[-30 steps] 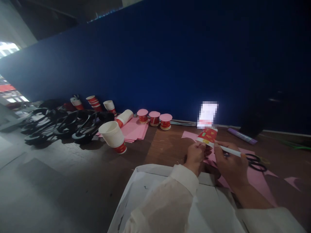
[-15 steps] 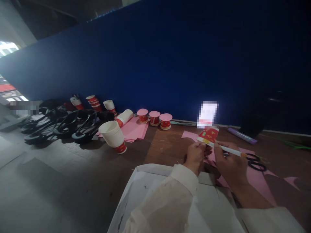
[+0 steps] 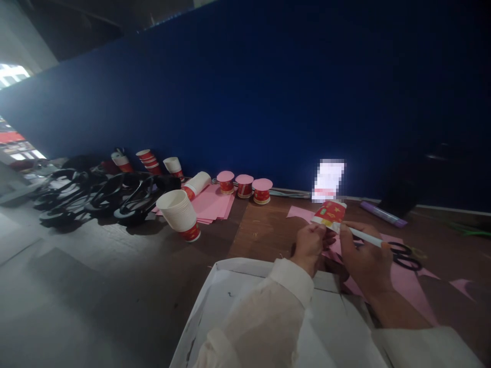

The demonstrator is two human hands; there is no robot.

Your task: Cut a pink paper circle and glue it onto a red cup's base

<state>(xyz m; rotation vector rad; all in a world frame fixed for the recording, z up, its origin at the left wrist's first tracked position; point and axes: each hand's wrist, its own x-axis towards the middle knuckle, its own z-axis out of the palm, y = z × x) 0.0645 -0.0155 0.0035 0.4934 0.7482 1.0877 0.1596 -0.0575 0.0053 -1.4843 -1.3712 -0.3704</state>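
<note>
My left hand [image 3: 310, 246] is closed around the lower end of a red and white paper cup [image 3: 333, 210] with gold stars. My right hand [image 3: 366, 263] grips a slim white pen-like tool [image 3: 367, 237] with an orange end. Its front end reaches the cup near my right thumb; my fingers partly cover that spot, so I cannot tell whether it touches. Pink paper [image 3: 408, 286] lies under and beside my right hand. Black-handled scissors [image 3: 407, 261] rest just to its right, their blades mostly hidden.
Small red cups with pink paper tops [image 3: 262, 185] stand along the blue partition [image 3: 245, 92]. Left of them are pink sheets [image 3: 213, 204] and stacked paper cups [image 3: 178, 214]. Black straps [image 3: 132, 202] lie further left. A purple marker-like tube [image 3: 383, 213], a bright blurred screen [image 3: 328, 179] and a white box [image 3: 230, 268] are nearby.
The cup in my left hand has turned slightly, and the white tool's front end has shifted a little up and right. Everything else looks the same.
</note>
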